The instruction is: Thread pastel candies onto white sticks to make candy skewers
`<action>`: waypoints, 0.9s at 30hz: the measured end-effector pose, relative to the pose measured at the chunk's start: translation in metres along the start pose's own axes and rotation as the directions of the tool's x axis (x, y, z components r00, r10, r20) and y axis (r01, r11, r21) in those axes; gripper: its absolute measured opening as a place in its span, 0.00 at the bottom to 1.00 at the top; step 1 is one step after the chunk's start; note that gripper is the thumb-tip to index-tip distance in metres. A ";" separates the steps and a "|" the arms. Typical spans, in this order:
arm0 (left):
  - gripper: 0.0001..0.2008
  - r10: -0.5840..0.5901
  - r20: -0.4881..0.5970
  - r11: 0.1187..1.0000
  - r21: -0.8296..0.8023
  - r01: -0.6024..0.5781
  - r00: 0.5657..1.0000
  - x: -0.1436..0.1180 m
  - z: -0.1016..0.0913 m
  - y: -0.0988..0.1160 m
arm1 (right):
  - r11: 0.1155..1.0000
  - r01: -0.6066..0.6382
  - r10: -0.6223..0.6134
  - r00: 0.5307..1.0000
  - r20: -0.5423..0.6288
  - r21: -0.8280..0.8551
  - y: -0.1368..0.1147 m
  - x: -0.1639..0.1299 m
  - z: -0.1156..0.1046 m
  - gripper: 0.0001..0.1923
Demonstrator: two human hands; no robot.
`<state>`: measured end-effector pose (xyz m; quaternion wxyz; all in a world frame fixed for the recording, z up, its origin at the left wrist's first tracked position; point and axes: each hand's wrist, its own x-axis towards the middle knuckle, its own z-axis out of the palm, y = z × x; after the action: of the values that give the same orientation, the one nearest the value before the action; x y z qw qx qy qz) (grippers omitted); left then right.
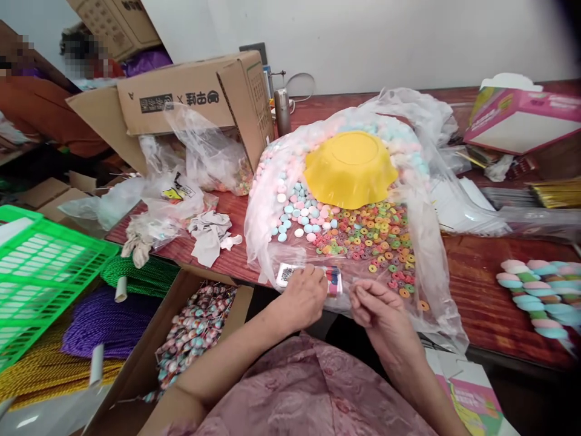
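Observation:
My left hand lies with curled fingers over a small white printed packet with a black code and red and blue parts, at the table's front edge. Just right of it, my right hand has its thumb and fingers pinched together; what they hold, if anything, is too small to make out. Beyond both hands, colourful ring-shaped candies and pastel pink, blue and white candies are spread on clear plastic sheeting. An upturned yellow bowl sits among them.
At right lie skewered pastel candies; behind them stands a pink-and-white carton. A cardboard box stands back left. Below left are a box of wrapped candies, twisted purple strands and a green basket. A person is far left.

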<state>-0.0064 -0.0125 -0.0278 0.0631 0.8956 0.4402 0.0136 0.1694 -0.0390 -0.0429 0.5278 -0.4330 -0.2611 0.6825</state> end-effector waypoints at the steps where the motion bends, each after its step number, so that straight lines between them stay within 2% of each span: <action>1: 0.09 0.010 0.014 1.000 0.028 -0.010 1.000 0.010 0.004 0.002 | 0.998 0.053 -0.054 0.997 -0.050 -0.017 -0.004 -0.002 -0.008 0.13; 5: 0.12 0.022 -0.010 0.999 0.031 -0.021 1.000 0.010 0.020 -0.011 | 0.940 0.237 -0.285 0.941 -0.182 -0.243 -0.008 -0.012 -0.042 0.10; 7: 0.12 -0.004 -0.100 1.000 -0.008 0.003 0.995 0.004 0.028 -0.018 | 0.860 0.295 -0.385 0.911 -0.150 -0.416 -0.004 -0.014 -0.051 0.08; 8: 0.12 -0.023 -0.159 0.999 -0.030 0.019 0.987 0.002 0.031 -0.021 | 0.792 0.337 -0.441 0.892 -0.095 -0.510 -0.001 -0.014 -0.052 0.07; 9: 0.11 -0.042 -0.217 0.998 -0.046 0.033 0.975 0.001 0.034 -0.022 | 0.695 0.396 -0.500 0.866 -0.007 -0.600 0.001 -0.012 -0.049 0.05; 11: 0.11 -0.065 -0.299 0.998 -0.046 0.053 0.952 0.001 0.039 -0.023 | 0.410 0.541 -0.598 0.767 0.231 -0.734 0.003 -0.007 -0.040 0.04; 13: 0.13 -0.059 -0.310 0.998 -0.015 0.057 0.949 0.001 0.040 -0.023 | 0.102 0.628 -0.619 0.647 0.446 -0.771 0.003 0.000 -0.029 0.06; 14: 0.16 -0.047 -0.294 0.999 -0.001 0.049 0.955 0.001 0.040 -0.022 | -0.004 0.642 -0.603 0.610 0.514 -0.767 0.003 0.003 -0.026 0.07; 15: 0.20 -0.030 -0.273 0.999 0.007 0.033 0.962 0.000 0.039 -0.022 | -0.070 0.645 -0.585 0.591 0.555 -0.761 0.002 0.005 -0.024 0.08; 18: 0.27 0.030 -0.242 0.999 -0.017 -0.035 0.970 -0.005 0.036 -0.024 | -0.125 0.642 -0.555 0.587 0.590 -0.756 0.003 0.008 -0.029 0.08; 21: 0.21 0.048 -0.304 0.997 -0.047 -0.065 0.952 -0.007 0.037 -0.026 | -0.165 0.613 -0.551 0.593 0.588 -0.772 0.007 0.005 -0.041 0.07; 24: 0.13 0.035 -0.426 0.995 -0.065 -0.069 0.904 -0.005 0.045 -0.026 | -0.172 0.600 -0.542 0.604 0.584 -0.781 0.008 0.000 -0.044 0.07; 27: 0.11 0.038 -0.547 0.992 -0.082 -0.099 0.836 -0.004 0.053 -0.023 | -0.164 0.598 -0.536 0.614 0.579 -0.785 0.006 -0.002 -0.041 0.07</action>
<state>-0.0226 -0.0067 -0.0829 -0.0170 0.8654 0.4061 0.2929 0.2018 -0.0475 -0.0673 0.3638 -0.4777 -0.7976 0.0572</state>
